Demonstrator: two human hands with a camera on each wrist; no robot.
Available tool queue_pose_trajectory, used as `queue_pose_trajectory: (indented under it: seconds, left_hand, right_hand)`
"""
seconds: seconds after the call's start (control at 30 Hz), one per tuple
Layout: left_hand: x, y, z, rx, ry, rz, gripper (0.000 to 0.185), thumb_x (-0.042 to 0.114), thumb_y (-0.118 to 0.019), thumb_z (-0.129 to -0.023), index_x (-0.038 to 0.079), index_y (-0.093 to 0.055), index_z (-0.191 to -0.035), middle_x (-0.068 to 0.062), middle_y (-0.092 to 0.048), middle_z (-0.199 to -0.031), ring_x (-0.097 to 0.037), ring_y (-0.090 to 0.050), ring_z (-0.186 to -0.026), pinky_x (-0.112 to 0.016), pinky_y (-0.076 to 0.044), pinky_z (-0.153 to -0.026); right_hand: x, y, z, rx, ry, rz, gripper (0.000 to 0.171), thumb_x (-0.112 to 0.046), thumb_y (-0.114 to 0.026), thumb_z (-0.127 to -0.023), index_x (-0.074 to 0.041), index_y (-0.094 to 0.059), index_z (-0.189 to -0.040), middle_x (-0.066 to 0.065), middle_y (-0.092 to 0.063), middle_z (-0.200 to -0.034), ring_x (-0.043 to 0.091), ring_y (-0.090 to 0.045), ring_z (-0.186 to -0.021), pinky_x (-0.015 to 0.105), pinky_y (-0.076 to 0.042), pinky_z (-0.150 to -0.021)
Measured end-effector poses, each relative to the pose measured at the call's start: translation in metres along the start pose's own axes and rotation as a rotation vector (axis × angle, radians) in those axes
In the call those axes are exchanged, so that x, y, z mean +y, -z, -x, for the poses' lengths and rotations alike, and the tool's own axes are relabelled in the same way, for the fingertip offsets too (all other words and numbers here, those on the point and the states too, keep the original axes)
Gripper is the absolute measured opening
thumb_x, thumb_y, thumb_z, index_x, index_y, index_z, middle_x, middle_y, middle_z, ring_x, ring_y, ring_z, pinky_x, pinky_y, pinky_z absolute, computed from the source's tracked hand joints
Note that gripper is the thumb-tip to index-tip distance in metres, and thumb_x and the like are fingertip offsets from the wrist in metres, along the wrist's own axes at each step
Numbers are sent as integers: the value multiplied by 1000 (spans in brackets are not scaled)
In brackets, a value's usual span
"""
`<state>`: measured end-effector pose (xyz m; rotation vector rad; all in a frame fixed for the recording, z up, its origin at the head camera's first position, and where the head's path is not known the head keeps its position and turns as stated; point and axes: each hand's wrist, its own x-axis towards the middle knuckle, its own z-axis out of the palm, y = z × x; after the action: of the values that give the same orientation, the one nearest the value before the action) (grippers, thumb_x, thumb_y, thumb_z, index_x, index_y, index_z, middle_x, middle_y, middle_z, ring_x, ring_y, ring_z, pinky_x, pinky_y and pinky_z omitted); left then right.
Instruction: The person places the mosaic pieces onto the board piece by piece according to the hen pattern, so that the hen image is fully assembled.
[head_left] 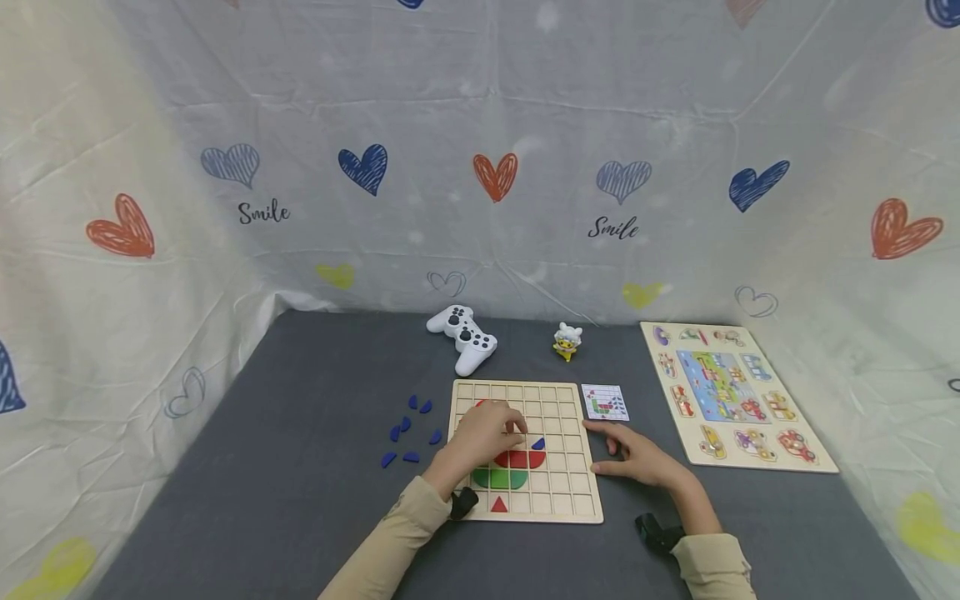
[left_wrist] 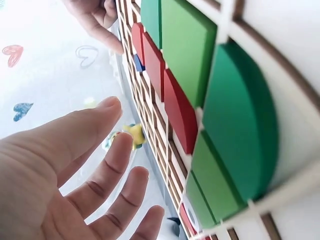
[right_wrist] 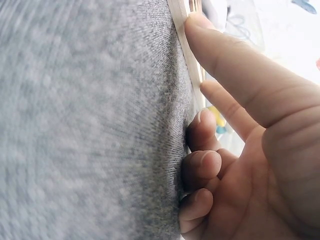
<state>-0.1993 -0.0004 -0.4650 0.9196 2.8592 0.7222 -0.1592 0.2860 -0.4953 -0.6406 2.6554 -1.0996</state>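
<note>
A wooden grid board (head_left: 555, 508) lies on the dark cloth with coloured pieces in its cells. My left hand (head_left: 483, 429) hovers over its upper left part, thumb and fingers apart with nothing between them. Under and beside it are red pieces (head_left: 517, 459), green pieces (head_left: 498, 478) and a blue piece (head_left: 538, 444). A red triangle (head_left: 499, 504) sits in the bottom row. On the board's right edge, my right hand (head_left: 637, 454) rests its thumb and index fingertip; its other fingers (right_wrist: 200, 165) bend loosely over the cloth. The left hand hides some cells.
Several loose blue pieces (head_left: 411, 457) lie left of the board. Behind it are a white game controller (head_left: 465, 337) and a small figurine (head_left: 567, 342). A printed pattern card (head_left: 604, 402) lies at the upper right, and a picture puzzle board (head_left: 787, 433) farther right.
</note>
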Motion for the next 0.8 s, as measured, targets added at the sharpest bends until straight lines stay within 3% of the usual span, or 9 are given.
queue_pose_trajectory:
  seconds: [0.43, 0.8]
  left_hand:
    - [-15, 14, 27, 56, 33, 2, 7, 24, -71, -82, 21, -72, -88, 8, -60, -75, -11, -53, -73, -24, -41, -59]
    - [-36, 26, 47, 95, 107, 13, 6, 23, -70, -82, 20, -73, -87, 8, -58, -75, -10, -48, -70, -23, -37, -57]
  right_hand:
    - [-3, 1, 1, -17, -1, 11, 68, -31, -70, -82, -7, -41, -139, 4, -41, -81, 6, -31, -58, 21, -31, -52]
    - [-5, 2, 2, -28, 27, 52, 70, -32, -68, -83, -5, -38, -141, 3, -38, -80, 5, -28, -61, 22, -31, -55]
